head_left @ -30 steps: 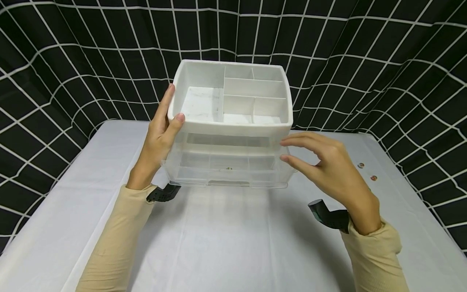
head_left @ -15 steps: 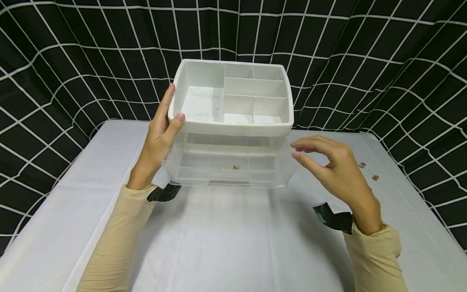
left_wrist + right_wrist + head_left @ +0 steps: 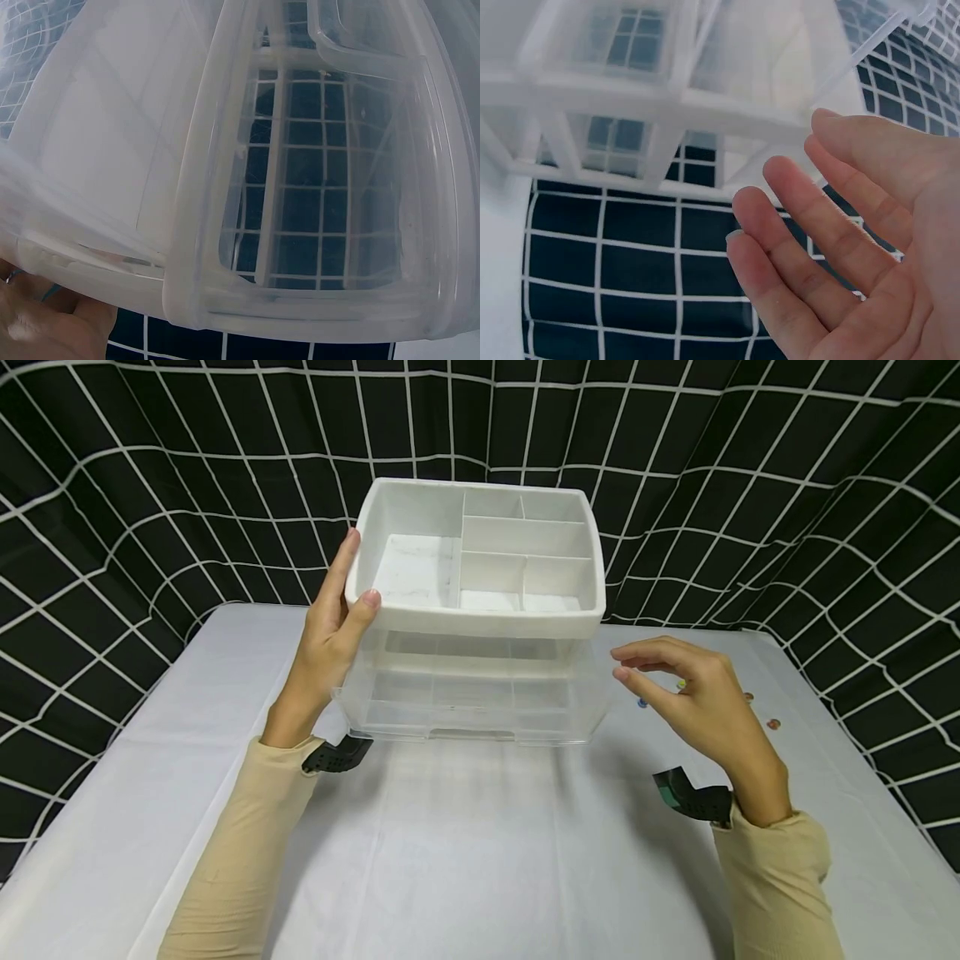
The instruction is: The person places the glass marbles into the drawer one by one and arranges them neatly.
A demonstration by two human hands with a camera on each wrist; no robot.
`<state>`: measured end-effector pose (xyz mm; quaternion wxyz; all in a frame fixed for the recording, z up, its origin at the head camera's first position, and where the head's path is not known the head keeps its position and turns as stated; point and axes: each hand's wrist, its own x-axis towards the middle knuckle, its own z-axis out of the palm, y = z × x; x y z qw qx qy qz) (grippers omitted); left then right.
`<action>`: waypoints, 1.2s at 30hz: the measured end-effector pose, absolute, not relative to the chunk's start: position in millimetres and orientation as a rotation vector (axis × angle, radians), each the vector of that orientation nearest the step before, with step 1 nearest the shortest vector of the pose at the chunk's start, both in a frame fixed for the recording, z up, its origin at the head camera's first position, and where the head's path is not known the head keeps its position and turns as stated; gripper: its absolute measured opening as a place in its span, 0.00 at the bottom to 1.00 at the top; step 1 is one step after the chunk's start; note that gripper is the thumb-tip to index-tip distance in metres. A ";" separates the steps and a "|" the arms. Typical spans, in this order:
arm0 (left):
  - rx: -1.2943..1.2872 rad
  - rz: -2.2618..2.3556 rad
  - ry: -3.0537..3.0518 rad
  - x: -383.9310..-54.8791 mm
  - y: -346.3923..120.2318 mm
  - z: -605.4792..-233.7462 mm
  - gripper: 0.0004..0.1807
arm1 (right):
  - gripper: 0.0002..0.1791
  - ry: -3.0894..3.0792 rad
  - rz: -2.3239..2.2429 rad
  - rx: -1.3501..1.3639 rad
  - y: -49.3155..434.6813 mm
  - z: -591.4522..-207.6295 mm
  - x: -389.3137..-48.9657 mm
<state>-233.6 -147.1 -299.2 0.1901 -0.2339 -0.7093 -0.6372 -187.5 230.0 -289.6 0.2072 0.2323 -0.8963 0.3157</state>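
Note:
A white plastic storage organizer [image 3: 480, 623] with an open, divided top tray stands in the middle of the head view. Below the tray, a clear drawer [image 3: 472, 717] juts out toward me. My left hand [image 3: 318, 639] grips the organizer's upper left side, thumb over the front rim and fingers along the side. To the right of the drawer, my right hand [image 3: 686, 689] hovers with loosely bent fingers, holding nothing. The right wrist view shows those fingers [image 3: 784, 262] spread apart near the organizer's side. Whether the organizer's base touches the table is hidden.
Several small objects lie on the white-covered table [image 3: 465, 860] at the right: a blue piece [image 3: 642, 702], a yellow-green piece [image 3: 681, 683] and a reddish-brown piece [image 3: 773, 724]. A black curtain with white grid lines [image 3: 675, 460] encloses the back and sides.
My right hand has moved rightward, away from the drawer's side. A small gold-coloured piece seen at the drawer earlier no longer shows. Blue and yellow-green pieces now show beside that hand.

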 end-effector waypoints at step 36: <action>-0.653 -1.813 -1.985 -232.4 -146.6 -298.4 0.34 | 0.17 -2.759 0.997 0.331 273.9 -338.8 -231.0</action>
